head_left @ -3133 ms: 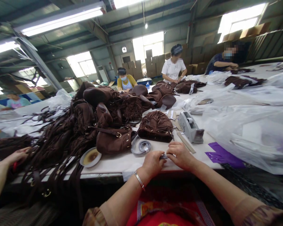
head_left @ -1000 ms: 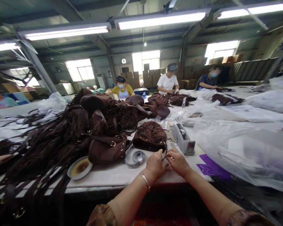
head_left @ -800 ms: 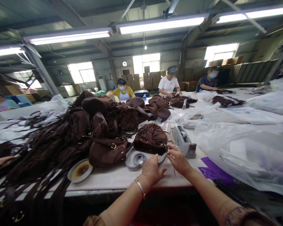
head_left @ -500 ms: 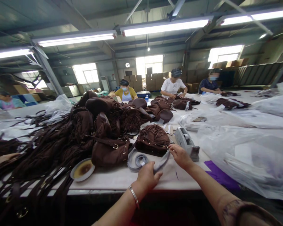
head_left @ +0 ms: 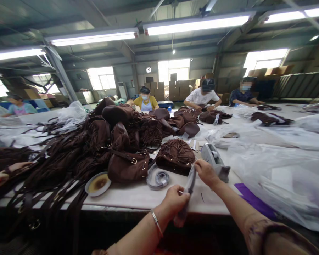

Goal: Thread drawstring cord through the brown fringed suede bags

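My left hand (head_left: pixel 175 200), a bracelet at its wrist, pinches the lower part of a dark strap in a clear plastic sleeve (head_left: pixel 190 181). The sleeve's upper end is gripped by the closed fingers of my right hand (head_left: pixel 206 172). It slants between both hands at the table's front edge. Just behind lies a brown fringed bag (head_left: pixel 175 153), partly behind the right fingertips. Left of the sleeve, a coiled strap in plastic (head_left: pixel 162 178) rests on the table. A smooth brown bag with a buckled strap (head_left: pixel 129 167) stands beside the coil.
A grey tape dispenser (head_left: pixel 215 162) stands right of the fringed bag. A bowl of yellowish stuff (head_left: pixel 98 193) sits near the front edge. Brown bags (head_left: pixel 98 136) are heaped left, plastic bags (head_left: pixel 276 166) right. A co-worker's hand (head_left: pixel 18 166) reaches in at far left.
My left hand has closed on the sleeved strap and drawn its lower end toward me, away from the coil. My right hand keeps hold of the upper end. The view has shifted slightly.
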{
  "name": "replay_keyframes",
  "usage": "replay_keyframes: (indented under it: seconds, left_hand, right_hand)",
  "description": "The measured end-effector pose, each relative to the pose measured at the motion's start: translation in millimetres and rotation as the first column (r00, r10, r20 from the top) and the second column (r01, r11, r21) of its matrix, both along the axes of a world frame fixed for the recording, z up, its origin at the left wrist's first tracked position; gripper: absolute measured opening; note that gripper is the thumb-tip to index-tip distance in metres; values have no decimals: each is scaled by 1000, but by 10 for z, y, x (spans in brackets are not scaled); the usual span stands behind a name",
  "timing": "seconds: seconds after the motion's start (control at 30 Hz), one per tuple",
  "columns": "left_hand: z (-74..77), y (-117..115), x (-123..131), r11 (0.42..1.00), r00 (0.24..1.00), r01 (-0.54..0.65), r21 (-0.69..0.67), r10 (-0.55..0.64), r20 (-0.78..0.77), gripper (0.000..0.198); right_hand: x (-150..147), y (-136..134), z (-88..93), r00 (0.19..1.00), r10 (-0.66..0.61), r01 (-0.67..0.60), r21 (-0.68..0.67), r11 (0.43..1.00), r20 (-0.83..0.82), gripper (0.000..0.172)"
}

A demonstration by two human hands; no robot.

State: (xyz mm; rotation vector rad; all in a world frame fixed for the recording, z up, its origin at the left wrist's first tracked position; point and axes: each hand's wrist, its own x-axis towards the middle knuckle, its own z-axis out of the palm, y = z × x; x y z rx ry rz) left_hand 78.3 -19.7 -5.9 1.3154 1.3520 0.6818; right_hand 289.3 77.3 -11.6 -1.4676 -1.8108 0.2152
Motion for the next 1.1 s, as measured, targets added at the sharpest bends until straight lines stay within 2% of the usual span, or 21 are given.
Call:
replay_keyframes:
  seconds: [0.07, 0.13, 0.2, 0.27, 0.4, 0.5, 0.63, 0.73, 0.87, 1.0, 1.1]
  left_hand:
    - [-18, 19, 89, 995, 994, 3, -102, 9, 111, 34]
    - [-48, 41, 176, 993, 991, 12, -117, 3, 132, 33]
    - [-82, 59, 251, 998, 997, 20, -57, -16, 69, 21]
    - [-101, 60, 311, 997, 998, 40, 60, -36, -56, 10]
    - [-61, 15, 377, 957, 965, 112, 269, -41, -258, 10]
    - [-1, -23, 384, 943, 949, 133, 304, -34, -312, 12]
    - [46, -44, 362, 943, 926, 161, 292, -41, -376, 15]
    - [53, -35, 336, 939, 908, 184, 290, -50, -415, 18]
    - [38, 18, 288, 946, 939, 163, 279, -63, -337, 22]
    - [8, 78, 241, 978, 983, 98, 183, -67, -172, 36]
    - [-34, 79, 201, 989, 988, 78, 123, -61, -140, 38]
  right_hand:
    - [3, 15, -2, 999, -39, 39, -13, 999, 0, 19]
    - [19, 26, -13, 999, -48, 48, -19, 999, -2, 20]
    - [41, 37, -29, 999, -51, 51, -30, 998, -8, 20]
    - [67, 50, -41, 998, -66, 65, -42, 997, -16, 21]
    - [113, 79, -20, 991, -131, 130, -62, 990, -24, 22]
    - [118, 86, 37, 989, -142, 140, -77, 987, -28, 25]
    - [49, 89, 111, 996, -81, 77, -112, 991, -32, 31]
    - [-32, 127, 134, 999, -43, 46, -110, 993, 31, 25]
    - [-101, 212, 136, 996, -74, 79, -83, 993, 56, 23]
    - [-121, 258, 109, 991, -129, 132, -70, 989, 35, 26]
    - [-127, 263, 56, 982, -191, 191, -56, 980, 15, 29]
